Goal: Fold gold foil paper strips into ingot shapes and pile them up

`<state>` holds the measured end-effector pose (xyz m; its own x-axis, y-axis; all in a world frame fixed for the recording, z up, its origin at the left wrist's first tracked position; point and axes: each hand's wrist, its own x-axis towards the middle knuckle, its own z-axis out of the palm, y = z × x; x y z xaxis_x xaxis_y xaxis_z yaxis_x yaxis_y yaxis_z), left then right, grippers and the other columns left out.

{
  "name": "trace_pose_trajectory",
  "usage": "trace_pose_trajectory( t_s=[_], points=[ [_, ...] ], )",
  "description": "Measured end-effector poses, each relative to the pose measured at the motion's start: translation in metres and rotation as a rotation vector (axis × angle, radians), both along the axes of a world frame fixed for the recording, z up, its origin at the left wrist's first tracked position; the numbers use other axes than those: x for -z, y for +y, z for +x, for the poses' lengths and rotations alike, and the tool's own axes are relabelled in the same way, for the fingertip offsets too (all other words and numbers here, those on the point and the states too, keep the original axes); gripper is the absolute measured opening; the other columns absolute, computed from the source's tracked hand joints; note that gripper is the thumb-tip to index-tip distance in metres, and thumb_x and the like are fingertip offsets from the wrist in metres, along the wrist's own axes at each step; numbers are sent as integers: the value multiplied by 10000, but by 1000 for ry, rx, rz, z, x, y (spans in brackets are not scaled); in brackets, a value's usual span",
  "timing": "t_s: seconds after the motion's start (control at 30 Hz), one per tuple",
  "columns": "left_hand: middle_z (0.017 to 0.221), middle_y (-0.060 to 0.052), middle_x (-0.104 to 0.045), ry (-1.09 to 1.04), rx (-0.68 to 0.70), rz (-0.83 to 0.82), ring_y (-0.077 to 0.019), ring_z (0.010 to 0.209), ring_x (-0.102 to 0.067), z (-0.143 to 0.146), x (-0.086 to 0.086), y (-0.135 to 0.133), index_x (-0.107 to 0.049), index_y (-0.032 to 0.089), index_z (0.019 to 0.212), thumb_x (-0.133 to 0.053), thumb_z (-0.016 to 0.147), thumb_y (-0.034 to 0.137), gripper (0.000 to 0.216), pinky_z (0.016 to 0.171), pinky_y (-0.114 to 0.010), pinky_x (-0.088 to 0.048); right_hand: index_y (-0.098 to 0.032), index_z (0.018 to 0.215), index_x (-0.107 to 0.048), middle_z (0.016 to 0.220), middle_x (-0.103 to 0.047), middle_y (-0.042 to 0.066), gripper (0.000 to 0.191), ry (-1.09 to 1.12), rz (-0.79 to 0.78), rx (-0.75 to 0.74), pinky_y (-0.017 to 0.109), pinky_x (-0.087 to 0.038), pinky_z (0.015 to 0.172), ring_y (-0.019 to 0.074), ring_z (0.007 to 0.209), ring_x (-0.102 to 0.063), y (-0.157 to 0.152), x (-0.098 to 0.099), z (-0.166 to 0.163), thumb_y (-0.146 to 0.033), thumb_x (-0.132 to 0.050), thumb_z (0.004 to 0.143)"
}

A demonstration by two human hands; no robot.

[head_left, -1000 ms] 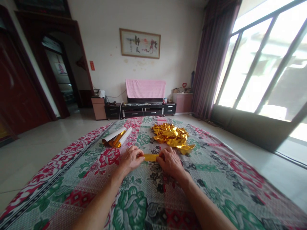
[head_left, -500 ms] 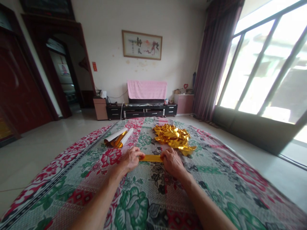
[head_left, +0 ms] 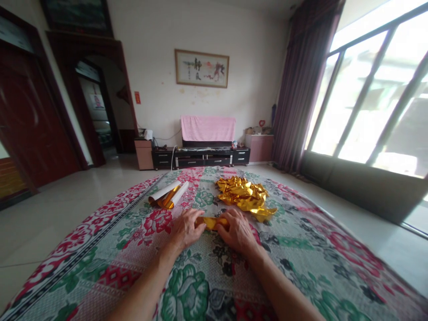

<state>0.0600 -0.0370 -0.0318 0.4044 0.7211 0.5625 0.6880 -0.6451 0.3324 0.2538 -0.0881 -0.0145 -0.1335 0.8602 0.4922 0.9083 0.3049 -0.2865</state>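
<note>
Between my hands, just over the patterned tablecloth [head_left: 187,290], is a folded strip of gold foil paper [head_left: 211,222]. My left hand [head_left: 189,226] grips its left end, the thumb in front and the fingers behind. My right hand [head_left: 236,227] holds the right end in the same way, partly covering it. Beyond my right hand lies a pile of crumpled, folded gold foil pieces [head_left: 244,194]. Past my left hand rest curled sheets of foil paper [head_left: 169,195], gold on one face and white on the other.
The round table's cloth edge curves away on both sides. Across the tiled floor [head_left: 110,187] stands a low black cabinet [head_left: 203,157] with a pink cloth [head_left: 207,128] above it. A dark curtain [head_left: 297,89] hangs by the bright window at right.
My hands have come closer together on the foil strip, with thumbs turned inward, and the strip now looks bent and shorter between them. The view has shifted slightly.
</note>
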Motion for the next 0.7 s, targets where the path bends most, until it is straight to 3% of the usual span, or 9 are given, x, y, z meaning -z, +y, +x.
trace_pose_trajectory(
  t_s=[0.17,0.3,0.57,0.7],
  points=[
    [970,-40,-587,-53,101,42,-170,933,-532,0,0,2,-653,221,936,-568,717,146,247,866,-316,-441,-225,892,-622,956,-566,42,158,27,69,-100,305,-353,803,181,880,-489,0,1,2,-224,-569,743],
    [972,-33,-571,-48,100,111,-166,921,-515,0,-6,-2,-684,230,848,-530,750,140,204,855,-314,-437,-231,874,-641,950,-575,41,135,14,104,-153,310,-343,816,172,882,-485,1,-1,1,-208,-536,793],
    [1103,-49,-529,133,40,207,-219,1005,-440,4,-21,-14,-696,214,767,-502,745,110,221,900,-372,-382,-258,843,-678,970,-590,42,174,-84,91,-95,351,-256,885,202,980,-426,-4,-11,2,-236,-507,820],
    [969,-58,-563,197,43,171,-218,963,-449,5,-21,-16,-691,213,758,-501,743,114,214,864,-373,-379,-252,821,-673,901,-616,34,177,-82,52,-81,361,-217,903,204,981,-416,-7,-10,2,-193,-513,771]
  ],
)
